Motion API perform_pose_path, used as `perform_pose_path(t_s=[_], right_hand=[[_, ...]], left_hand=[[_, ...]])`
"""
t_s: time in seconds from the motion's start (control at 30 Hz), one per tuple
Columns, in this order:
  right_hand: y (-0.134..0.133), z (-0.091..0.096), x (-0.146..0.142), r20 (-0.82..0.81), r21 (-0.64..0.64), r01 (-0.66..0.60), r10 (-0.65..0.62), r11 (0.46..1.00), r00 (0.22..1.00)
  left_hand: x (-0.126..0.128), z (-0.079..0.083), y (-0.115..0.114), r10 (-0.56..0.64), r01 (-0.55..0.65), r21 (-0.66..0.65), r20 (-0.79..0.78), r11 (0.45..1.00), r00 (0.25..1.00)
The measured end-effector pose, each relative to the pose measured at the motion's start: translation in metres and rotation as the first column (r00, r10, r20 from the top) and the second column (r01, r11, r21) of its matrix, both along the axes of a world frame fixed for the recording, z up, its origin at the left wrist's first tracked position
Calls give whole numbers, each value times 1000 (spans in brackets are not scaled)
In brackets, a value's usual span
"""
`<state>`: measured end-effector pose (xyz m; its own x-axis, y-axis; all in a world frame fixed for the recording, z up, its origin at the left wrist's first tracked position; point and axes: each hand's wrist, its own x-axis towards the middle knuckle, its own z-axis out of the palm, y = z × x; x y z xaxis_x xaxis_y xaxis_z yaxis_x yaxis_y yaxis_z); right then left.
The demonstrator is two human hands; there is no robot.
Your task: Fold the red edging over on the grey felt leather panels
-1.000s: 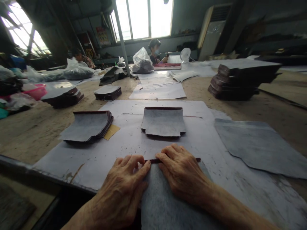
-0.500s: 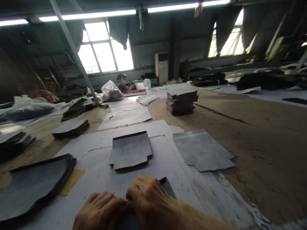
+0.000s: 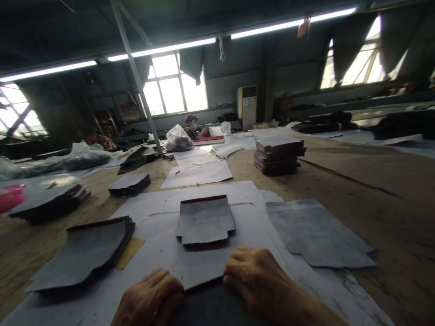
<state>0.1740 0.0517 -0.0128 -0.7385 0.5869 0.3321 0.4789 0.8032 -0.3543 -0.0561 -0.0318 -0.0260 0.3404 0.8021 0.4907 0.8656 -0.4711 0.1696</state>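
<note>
At the bottom of the head view lies a dark grey leather-like piece point(image 3: 210, 305), its lower part cut off by the frame. My left hand point(image 3: 149, 294) is closed on its far left corner, fingers curled over the edge. On the far right corner my right hand point(image 3: 254, 278) is closed too, its thumb hidden. A straight edge runs between the two hands. Just beyond them, a similar grey piece point(image 3: 205, 222) with a dark red folded edge rests on white paper point(image 3: 159, 240). To the right a flat grey piece point(image 3: 319, 235) with notched corners lies apart from my right hand.
A stack of grey pieces point(image 3: 84, 253) lies at left, partly over a yellow scrap point(image 3: 131, 252). Farther back are a tall dark red stack point(image 3: 278, 156), smaller stacks point(image 3: 129, 184) and a pink container point(image 3: 12, 198). A slanted pole point(image 3: 136, 77) rises behind. Two people sit across the table.
My hands, close together before, are now spread apart along the edge, exposing the piece between them. The view has turned slightly left and tilted up.
</note>
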Motion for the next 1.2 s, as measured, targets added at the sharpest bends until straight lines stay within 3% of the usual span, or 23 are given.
perform_pose_path(t_s=[0.1,0.2,0.33,0.47,0.53,0.6,0.67,0.7,0.73,0.77,0.83,0.9,1.03,1.2], right_hand=[[3,16,10,-29,-131,100,-105,986,994],[11,33,13,-49,-299,162,-185,940,982],[21,45,10,-73,-514,115,-177,850,982],[26,39,4,-83,-402,152,-202,903,976],[28,39,1,-88,-394,198,-252,898,964],[34,45,-1,-126,-521,210,-318,828,940],[44,56,-2,-188,-678,136,-349,723,918],[50,62,-3,-223,-721,78,-337,688,915],[58,67,-5,-252,-727,31,-308,686,917],[67,69,-7,-255,-687,27,-276,726,927],[86,67,-15,-204,-499,134,-267,856,942],[105,55,-26,-143,-273,293,-340,916,930],[130,27,-41,-127,-69,430,-436,900,891],[138,14,-44,-112,60,493,-485,868,868]], left_hand=[[-5,15,5,9,-4,-77,59,997,998],[-7,34,12,58,-49,-158,53,986,997],[-8,49,25,141,-119,-209,95,971,985],[-11,51,34,114,-78,-253,130,964,985],[-16,55,38,112,-66,-292,144,954,983],[-24,64,45,131,-60,-347,186,936,974],[-35,76,57,137,-12,-421,268,907,954],[-41,82,66,139,17,-452,309,892,941],[-46,87,76,144,28,-472,324,881,935],[-50,90,87,150,21,-482,314,876,937],[-55,90,112,186,-67,-459,219,886,958],[-54,81,136,228,-146,-423,151,894,962],[-46,53,164,328,-271,-330,130,904,936],[-40,33,170,427,-383,-242,166,891,889]])
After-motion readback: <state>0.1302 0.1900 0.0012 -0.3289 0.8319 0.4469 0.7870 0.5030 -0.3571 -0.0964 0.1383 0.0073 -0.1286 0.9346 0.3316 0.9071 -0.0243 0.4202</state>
